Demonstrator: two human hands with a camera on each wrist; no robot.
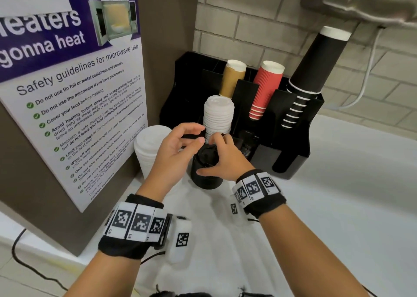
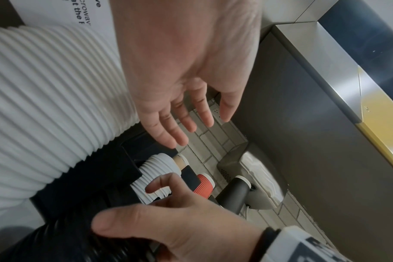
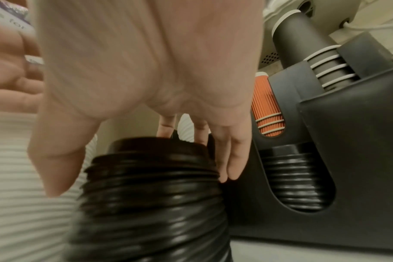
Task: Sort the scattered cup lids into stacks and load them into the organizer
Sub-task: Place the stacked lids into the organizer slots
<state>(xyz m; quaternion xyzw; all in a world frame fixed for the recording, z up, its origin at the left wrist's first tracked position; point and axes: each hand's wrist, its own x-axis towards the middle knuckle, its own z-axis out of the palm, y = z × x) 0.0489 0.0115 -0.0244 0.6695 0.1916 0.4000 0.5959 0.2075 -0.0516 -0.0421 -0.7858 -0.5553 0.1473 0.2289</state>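
A stack of black lids (image 1: 204, 179) (image 3: 150, 203) stands on the white counter in front of the black organizer (image 1: 300, 143) (image 3: 348, 141). My right hand (image 1: 207, 155) (image 3: 144, 177) cups its top, thumb on the near side and fingers curled over the far side. Just above and to the left, my left hand (image 1: 198, 134) (image 2: 184, 124) hovers with relaxed fingers and holds nothing. A tall stack of white lids (image 1: 149, 152) (image 2: 45, 106) stands on the counter at the left. Another white stack (image 1: 217, 116) (image 2: 155, 170) sits in the organizer's front left slot. More black lids (image 3: 296, 186) fill the slot beside it.
Brown cups (image 1: 232, 80), red cups (image 1: 266, 89) and black cups (image 1: 311, 75) lean out of the organizer's rear slots. A panel with a microwave poster (image 1: 67, 93) walls off the left. The counter (image 1: 338, 206) stretches to the right. A metal dispenser (image 1: 372, 1) hangs above, at the top right.
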